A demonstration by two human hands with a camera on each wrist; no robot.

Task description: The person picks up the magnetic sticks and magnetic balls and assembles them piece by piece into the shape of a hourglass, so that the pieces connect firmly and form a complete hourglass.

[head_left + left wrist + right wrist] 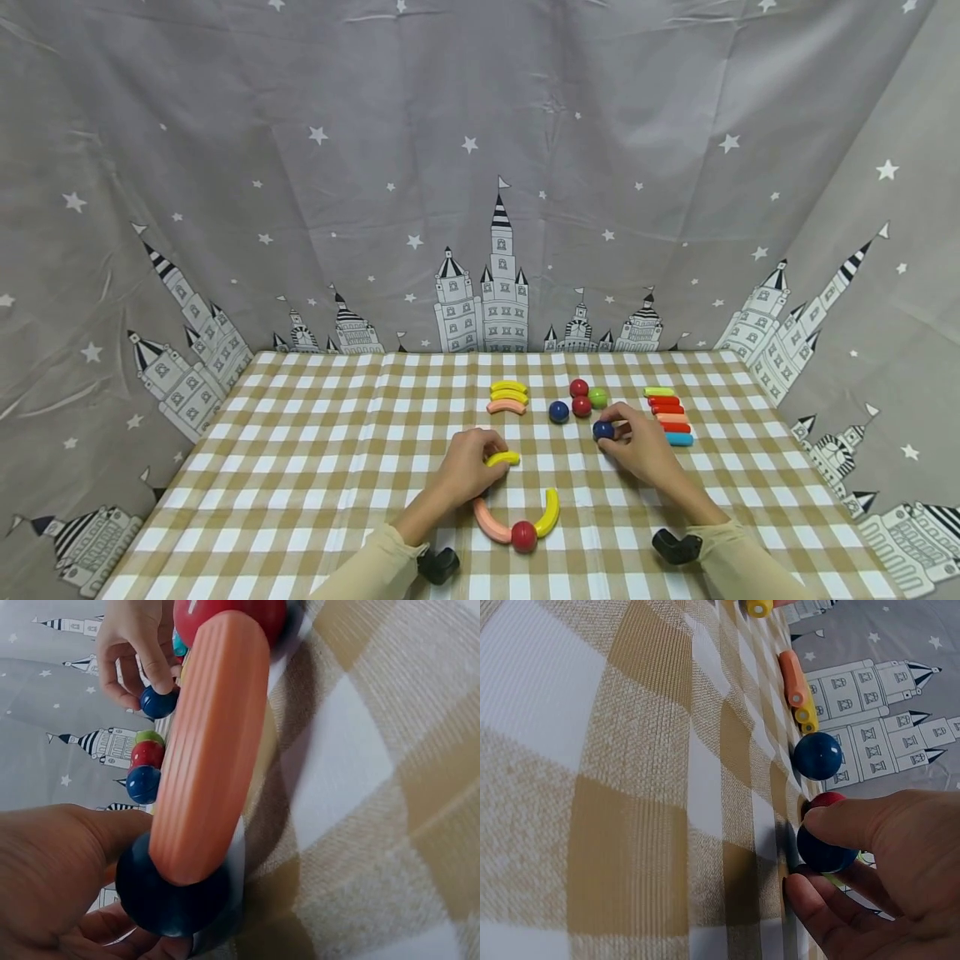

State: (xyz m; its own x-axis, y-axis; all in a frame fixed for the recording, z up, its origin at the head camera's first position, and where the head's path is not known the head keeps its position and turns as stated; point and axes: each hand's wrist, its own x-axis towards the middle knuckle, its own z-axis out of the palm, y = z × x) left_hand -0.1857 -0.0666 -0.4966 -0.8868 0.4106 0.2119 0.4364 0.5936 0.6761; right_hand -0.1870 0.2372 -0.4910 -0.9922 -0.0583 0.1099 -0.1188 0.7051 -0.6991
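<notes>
My left hand grips a dark blue ball between thumb and fingers; in the head view the hand hides this ball. A curved yellow bar sticks out to the right of that hand. From the ball a ridged, curved pink bar runs to a red ball, and another curved yellow bar rises from the red ball's right side, making an open ring. My right hand pinches a second dark blue ball with thumb and fingertips, close to the tablecloth.
Behind the hands sit another blue ball, two red balls and a green ball. Curved bars lie stacked at the back middle. Several straight coloured bars form a row beyond the right hand. A checked cloth covers the table.
</notes>
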